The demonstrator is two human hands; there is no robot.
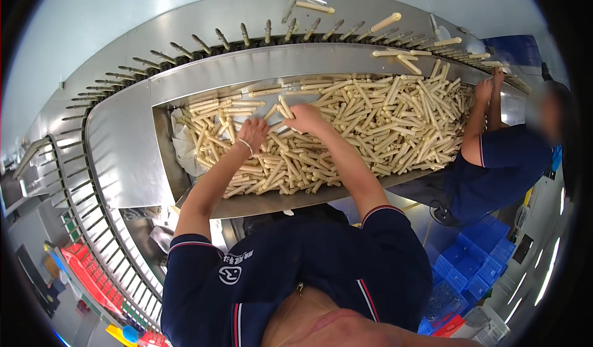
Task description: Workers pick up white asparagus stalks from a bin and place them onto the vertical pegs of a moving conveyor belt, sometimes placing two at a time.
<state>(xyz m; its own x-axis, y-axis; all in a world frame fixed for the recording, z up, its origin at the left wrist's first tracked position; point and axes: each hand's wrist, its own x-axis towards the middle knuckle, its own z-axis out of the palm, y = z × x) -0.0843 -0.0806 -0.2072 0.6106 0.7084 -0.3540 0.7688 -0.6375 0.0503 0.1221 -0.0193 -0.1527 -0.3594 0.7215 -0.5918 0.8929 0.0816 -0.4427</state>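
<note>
A long steel trough (123,155) holds a deep pile of cream-coloured tubes (370,124). My left hand (252,134) rests palm down on the tubes near the trough's left end, a thin band on its wrist. My right hand (304,117) is closed around a few cream tubes (283,109) lifted slightly from the middle of the pile. Behind the trough runs a curved row of metal pins (204,44); some pins at the right carry a tube (386,22).
A co-worker in a dark blue shirt (500,161) stands at the right, with hands (485,87) at the trough's far end. Blue crates (469,266) stand on the floor at lower right. Red crates (86,273) sit at lower left beside more pins.
</note>
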